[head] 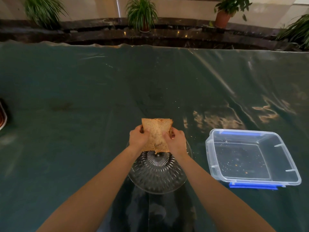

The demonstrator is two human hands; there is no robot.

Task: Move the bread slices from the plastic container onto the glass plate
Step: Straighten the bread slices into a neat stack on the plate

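Brown bread slices [156, 131] are held up as a stack between both hands, above the far part of the glass plate [157, 174]. My left hand [138, 137] grips the stack's left edge and my right hand [176, 139] grips its right edge. The ribbed glass plate lies on the table in front of me with nothing on its visible part. To the right stands the clear plastic container [250, 158] with blue clips, holding only crumbs.
The table [83, 97] is covered with a shiny dark green plastic sheet, wrinkled at the right. A partly visible tray [2, 114] sits at the left edge. Potted plants [142, 14] line a dark stone ledge beyond the table's far edge.
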